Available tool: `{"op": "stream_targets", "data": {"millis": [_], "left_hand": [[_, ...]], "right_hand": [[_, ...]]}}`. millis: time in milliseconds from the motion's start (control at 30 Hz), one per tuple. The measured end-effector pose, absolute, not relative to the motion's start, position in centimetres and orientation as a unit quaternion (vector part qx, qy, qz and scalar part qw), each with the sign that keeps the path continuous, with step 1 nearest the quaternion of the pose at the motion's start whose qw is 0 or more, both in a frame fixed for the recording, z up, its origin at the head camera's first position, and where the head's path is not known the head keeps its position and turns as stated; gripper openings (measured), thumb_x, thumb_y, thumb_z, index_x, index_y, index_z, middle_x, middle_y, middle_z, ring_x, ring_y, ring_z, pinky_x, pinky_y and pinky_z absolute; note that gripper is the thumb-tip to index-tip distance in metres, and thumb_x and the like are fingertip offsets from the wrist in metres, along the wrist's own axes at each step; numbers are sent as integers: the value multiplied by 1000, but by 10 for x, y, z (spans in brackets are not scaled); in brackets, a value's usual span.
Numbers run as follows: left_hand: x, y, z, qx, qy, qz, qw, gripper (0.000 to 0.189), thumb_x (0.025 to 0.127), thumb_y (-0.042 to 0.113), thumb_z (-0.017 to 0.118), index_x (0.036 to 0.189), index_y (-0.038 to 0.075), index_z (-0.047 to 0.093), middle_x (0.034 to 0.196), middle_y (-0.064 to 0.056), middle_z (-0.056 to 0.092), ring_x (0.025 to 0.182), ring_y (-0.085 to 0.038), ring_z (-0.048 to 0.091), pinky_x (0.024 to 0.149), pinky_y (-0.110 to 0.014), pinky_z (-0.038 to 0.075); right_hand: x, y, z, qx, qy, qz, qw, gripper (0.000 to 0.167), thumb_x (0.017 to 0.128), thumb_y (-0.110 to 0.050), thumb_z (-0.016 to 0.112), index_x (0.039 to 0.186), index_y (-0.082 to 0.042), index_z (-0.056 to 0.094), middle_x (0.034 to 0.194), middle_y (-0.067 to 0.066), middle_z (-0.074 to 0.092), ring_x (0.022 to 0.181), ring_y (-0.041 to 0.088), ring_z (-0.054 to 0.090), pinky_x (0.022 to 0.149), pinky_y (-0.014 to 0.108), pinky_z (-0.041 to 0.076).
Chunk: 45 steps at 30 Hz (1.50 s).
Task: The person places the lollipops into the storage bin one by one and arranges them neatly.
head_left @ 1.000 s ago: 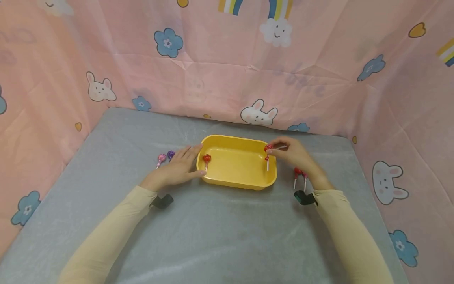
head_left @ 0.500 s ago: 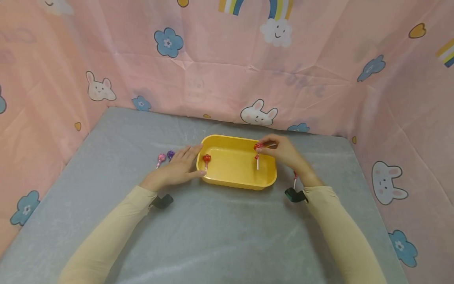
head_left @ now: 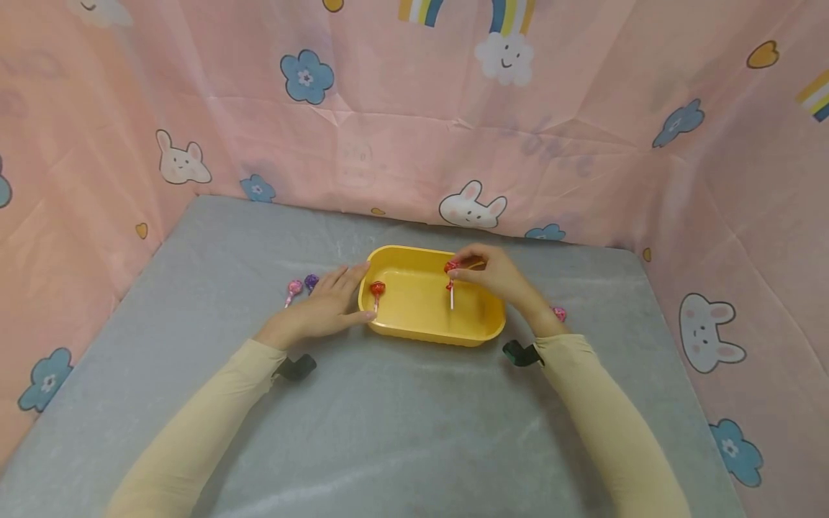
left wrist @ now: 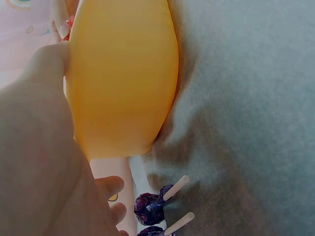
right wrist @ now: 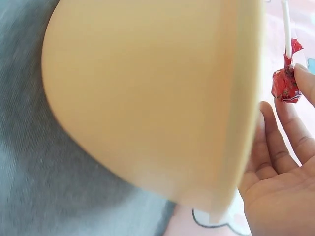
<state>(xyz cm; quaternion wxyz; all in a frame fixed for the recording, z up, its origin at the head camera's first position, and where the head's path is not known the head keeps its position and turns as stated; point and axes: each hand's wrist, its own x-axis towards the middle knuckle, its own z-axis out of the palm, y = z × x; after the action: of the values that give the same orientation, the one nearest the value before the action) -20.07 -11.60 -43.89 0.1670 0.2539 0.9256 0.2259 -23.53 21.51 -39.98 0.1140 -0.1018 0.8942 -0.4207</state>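
Note:
A red-wrapped lollipop point(head_left: 451, 267) is pinched between the thumb and fingers of my right hand point(head_left: 497, 277), its white stick pointing down over the yellow tub point(head_left: 421, 335). In the right wrist view the same lollipop point(right wrist: 285, 84) shows beyond the rim. My left hand point(head_left: 324, 306) rests on the tub's left end, fingers extended and thumb at the near rim. Inside the tub, by that thumb, lies another red lollipop point(head_left: 378, 288).
Left of the left hand lie a pink lollipop point(head_left: 294, 287) and a purple one point(head_left: 311, 281). The left wrist view shows dark purple lollipops point(left wrist: 149, 209). A pink lollipop point(head_left: 560, 314) is partly hidden by the right wrist. Pink printed cloth point(head_left: 388, 144) surrounds the grey table point(head_left: 414, 432).
My right hand has moved left over the tub, carrying the red lollipop. Its arm now hides a red lollipop on the table that showed earlier. The left hand stays put.

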Motion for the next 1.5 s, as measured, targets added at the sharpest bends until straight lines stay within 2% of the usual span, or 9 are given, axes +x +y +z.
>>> {"op": "stream_targets", "data": {"millis": [500, 1500], "left_hand": [[-200, -115, -439, 250, 927, 224, 168, 94, 95, 66, 45, 160, 24, -9, 170, -6, 4, 157, -35, 0, 126, -57, 5], [-202, -114, -438, 250, 925, 227, 174, 94, 96, 63, 48, 160, 21, -6, 169, -7, 4, 157, -35, 0, 127, -55, 3]], "right_hand": [[-242, 196, -408, -110, 879, -445, 128, 32, 89, -35, 74, 113, -14, 70, 112, 7, 70, 104, 24, 61, 99, 38, 51], [-242, 167, -421, -124, 873, -454, 130, 27, 90, -31, 73, 110, -13, 70, 107, 7, 70, 100, 22, 61, 91, 32, 50]]}}
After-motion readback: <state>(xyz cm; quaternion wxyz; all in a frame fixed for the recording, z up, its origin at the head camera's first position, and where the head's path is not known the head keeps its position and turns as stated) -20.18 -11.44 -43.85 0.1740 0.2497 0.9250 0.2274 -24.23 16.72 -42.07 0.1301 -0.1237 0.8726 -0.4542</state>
